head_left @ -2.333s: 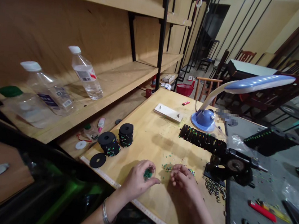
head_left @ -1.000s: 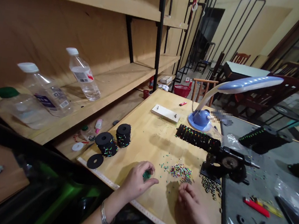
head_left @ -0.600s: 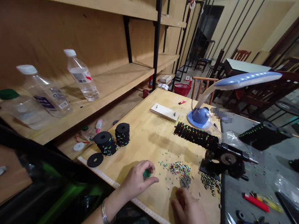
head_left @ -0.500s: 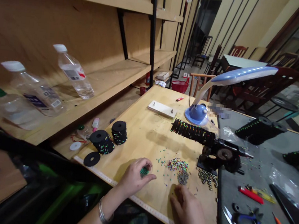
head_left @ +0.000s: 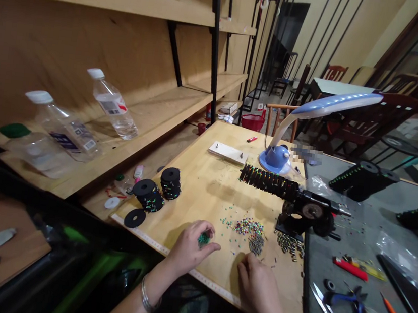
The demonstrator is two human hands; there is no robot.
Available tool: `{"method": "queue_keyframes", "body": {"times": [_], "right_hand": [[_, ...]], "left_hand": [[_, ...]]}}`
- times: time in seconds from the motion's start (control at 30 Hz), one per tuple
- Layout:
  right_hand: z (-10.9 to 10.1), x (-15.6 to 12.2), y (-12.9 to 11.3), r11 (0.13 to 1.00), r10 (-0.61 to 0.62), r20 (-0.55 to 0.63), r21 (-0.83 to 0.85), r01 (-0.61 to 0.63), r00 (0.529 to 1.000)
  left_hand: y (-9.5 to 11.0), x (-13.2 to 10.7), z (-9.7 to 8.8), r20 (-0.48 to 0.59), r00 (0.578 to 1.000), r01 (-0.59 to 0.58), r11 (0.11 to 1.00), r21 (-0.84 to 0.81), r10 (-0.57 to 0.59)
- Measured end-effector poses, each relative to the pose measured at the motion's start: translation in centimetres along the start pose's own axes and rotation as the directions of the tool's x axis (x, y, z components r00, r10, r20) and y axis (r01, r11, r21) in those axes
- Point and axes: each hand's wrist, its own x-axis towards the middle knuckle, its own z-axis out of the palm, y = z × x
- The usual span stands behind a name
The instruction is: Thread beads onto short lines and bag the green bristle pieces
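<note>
My left hand [head_left: 192, 251] is curling its fingers around a small clump of green beads [head_left: 204, 238]. My right hand [head_left: 255, 289] is resting on the desk [head_left: 204, 196] with its fingers [head_left: 243, 265] curled narrowly just below a heap of grey beads [head_left: 255, 244]; I cannot tell whether they are holding anything. Multicoloured beads [head_left: 248, 227] are lying just beyond those fingers, and black spools [head_left: 150, 195] are sitting left of my left hand.
</note>
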Motion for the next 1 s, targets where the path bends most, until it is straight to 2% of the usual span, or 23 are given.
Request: {"method": "queue_keyframes", "body": {"times": [0.03,0.07,0.1,0.17,0.2,0.23,0.33,0.4,0.5,0.63,0.83,0.93,1.0], "right_hand": [[0.2,0.0,0.2,0.993,0.012,-0.03,0.115,-0.009,0.999],[0.4,-0.1,0.4,0.953,0.046,-0.042,0.303,-0.031,0.998],[0.4,-0.1,0.6,0.85,0.092,-0.021,0.522,-0.067,0.996],[0.4,-0.4,0.9,0.505,0.153,0.101,0.847,-0.166,0.983],[0.2,-0.6,1.0,0.339,0.158,0.174,0.915,-0.219,0.972],[-0.1,-0.8,1.2,0.21,0.156,0.238,0.941,-0.267,0.959],[-1.1,-1.6,1.5,-0.024,0.176,0.33,0.943,-0.331,0.927],[-1.7,-2.1,1.6,-0.16,0.209,0.343,0.936,-0.314,0.916],[-2.3,-2.6,1.4,-0.314,0.256,0.326,0.918,-0.241,0.91],[-2.5,-3.1,0.9,-0.498,0.24,0.309,0.853,-0.157,0.92],[-2.5,-4.3,0.8,-0.55,0.238,0.28,0.828,-0.109,0.93],[-2.7,-5.2,1.3,-0.577,0.267,0.31,0.81,-0.106,0.913],[-3.1,-6.0,2.0,-0.583,0.244,0.33,0.802,-0.134,0.912]], "left_hand": [[0.1,-0.1,0.0,-0.003,1.0,-0.001,1.0,-0.004,0.001],[0.1,-0.2,0.0,-0.005,1.0,-0.002,1.0,-0.008,0.002],[0.2,-0.3,0.0,-0.006,1.0,-0.002,1.0,-0.014,0.002],[0.4,-0.5,0.0,-0.004,1.0,-0.003,1.0,-0.027,0.003],[0.5,-0.5,0.1,0.001,1.0,-0.006,0.999,-0.038,0.006],[0.7,-0.6,0.2,0.009,1.0,-0.011,0.999,-0.052,0.011],[1.4,-0.5,0.5,0.049,0.998,-0.035,0.994,-0.106,0.04],[1.8,-0.3,0.6,0.085,0.994,-0.056,0.989,-0.14,0.068],[2.6,0.3,0.5,0.137,0.983,-0.094,0.978,-0.189,0.121],[3.5,1.3,0.1,0.209,0.959,-0.146,0.964,-0.222,0.193],[5.1,2.1,-0.1,0.295,0.911,-0.217,0.944,-0.25,0.288],[6.6,1.7,0.1,0.353,0.88,-0.237,0.938,-0.255,0.318],[7.9,1.1,0.5,0.412,0.856,-0.227,0.943,-0.242,0.312]]}}
